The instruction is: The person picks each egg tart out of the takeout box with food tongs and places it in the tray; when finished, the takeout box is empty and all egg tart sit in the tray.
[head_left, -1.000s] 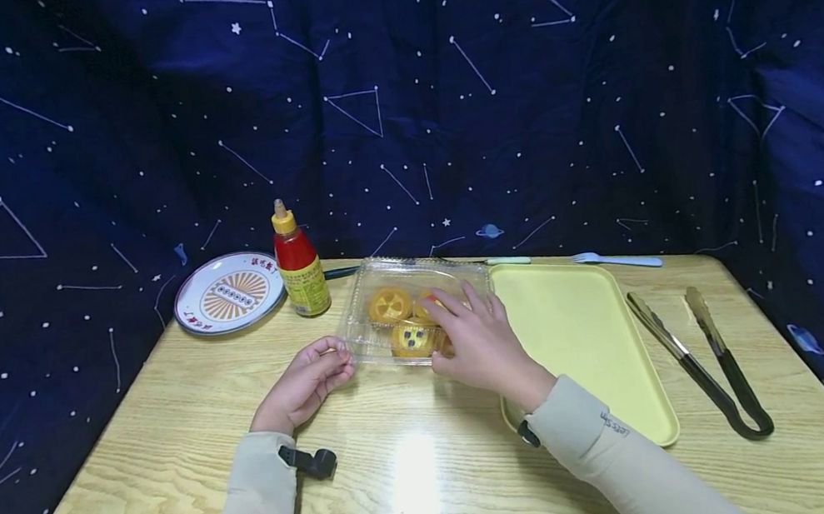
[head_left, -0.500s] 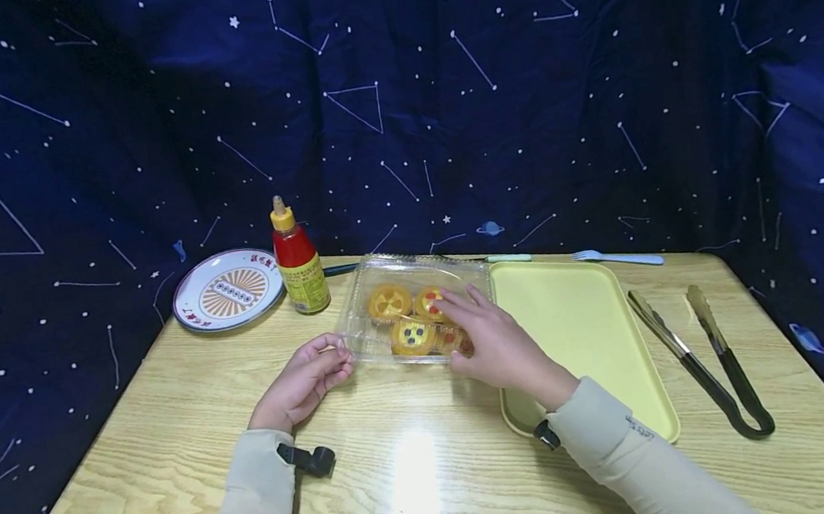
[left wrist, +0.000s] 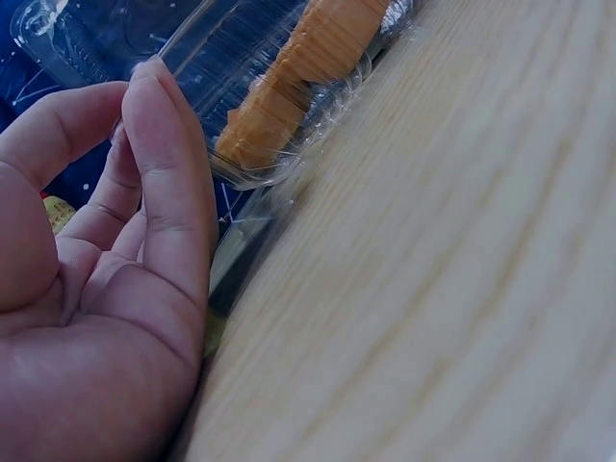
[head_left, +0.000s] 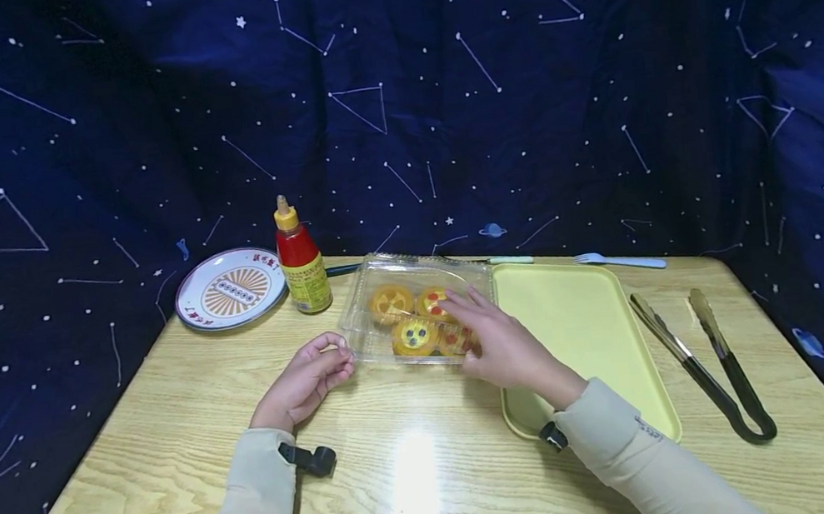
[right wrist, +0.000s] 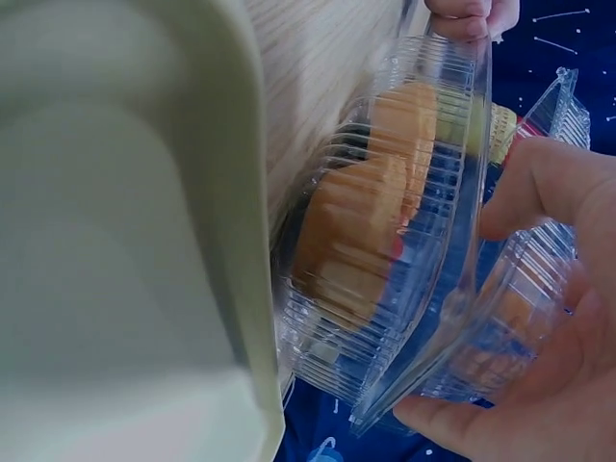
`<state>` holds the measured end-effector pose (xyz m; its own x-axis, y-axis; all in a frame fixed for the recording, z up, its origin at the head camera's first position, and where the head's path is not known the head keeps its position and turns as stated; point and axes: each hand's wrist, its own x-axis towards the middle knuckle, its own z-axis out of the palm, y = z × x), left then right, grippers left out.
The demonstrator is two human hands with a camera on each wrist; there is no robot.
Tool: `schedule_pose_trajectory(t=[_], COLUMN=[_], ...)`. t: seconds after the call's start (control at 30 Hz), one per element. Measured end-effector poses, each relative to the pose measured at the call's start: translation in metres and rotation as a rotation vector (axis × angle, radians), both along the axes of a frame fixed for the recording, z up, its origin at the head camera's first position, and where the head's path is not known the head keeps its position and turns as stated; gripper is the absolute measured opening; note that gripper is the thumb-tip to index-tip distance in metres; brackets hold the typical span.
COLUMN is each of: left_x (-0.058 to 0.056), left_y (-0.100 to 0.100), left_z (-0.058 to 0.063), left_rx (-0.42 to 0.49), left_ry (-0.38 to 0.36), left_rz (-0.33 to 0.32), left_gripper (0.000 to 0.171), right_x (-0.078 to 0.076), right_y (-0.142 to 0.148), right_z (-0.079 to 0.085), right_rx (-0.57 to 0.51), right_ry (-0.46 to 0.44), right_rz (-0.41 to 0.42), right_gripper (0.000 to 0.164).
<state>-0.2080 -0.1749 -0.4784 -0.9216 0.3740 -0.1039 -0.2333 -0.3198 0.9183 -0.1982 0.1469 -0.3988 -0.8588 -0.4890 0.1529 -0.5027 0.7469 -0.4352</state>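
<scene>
A clear plastic clamshell container (head_left: 361, 342) holds several egg tarts (head_left: 414, 336), some with red or dark spots on top. At its near left corner, my left hand (head_left: 304, 381) pinches the plastic edge between thumb and fingertips; the left wrist view shows this hand (left wrist: 115, 250) close up. Over the container's right side my right hand (head_left: 504, 348) reaches with fingers spread. In the right wrist view, fingertips of that hand (right wrist: 549, 327) lie right at the rim and lid (right wrist: 539, 289), and the lid stands at an angle to the ridged base (right wrist: 385, 221).
A yellow tray (head_left: 578, 332) lies just right of the container, with black-handled tongs (head_left: 718, 375) beyond it. Behind it lies a blue fork (head_left: 619, 260). A red sauce bottle (head_left: 302, 260) and a patterned plate (head_left: 230, 289) stand at the back left.
My right hand has shifted to the right across the container, uncovering more of the tarts. The left hand keeps its pinch at the corner.
</scene>
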Motion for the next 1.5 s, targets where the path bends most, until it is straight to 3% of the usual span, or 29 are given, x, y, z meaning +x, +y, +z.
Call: schedule_pose_trajectory(t=[0.37,0.93,1.27,1.5], left_x=[-0.001,0.0,0.001,0.001], left_y=[0.003,0.005,0.004,0.002], left_z=[0.001,0.002,0.002,0.002], left_rx=[0.001,-0.024,-0.036,-0.039], left_ry=[0.023,0.005,0.006,-0.001], left_rz=[0.004,0.011,0.01,0.018], left_gripper=[0.005,0.006,0.007,0.009], right_x=[-0.005,-0.008,-0.013,-0.017], right_y=[0.007,0.009,0.01,0.016], right_z=[0.004,0.008,0.006,0.02], right_rx=[-0.098,-0.129,-0.163,-0.243], right_ry=[-0.028,-0.044,-0.064,-0.097], right_rz=[0.042,0.069,0.06,0.012], right_gripper=[0.084,0.08,0.08,0.076])
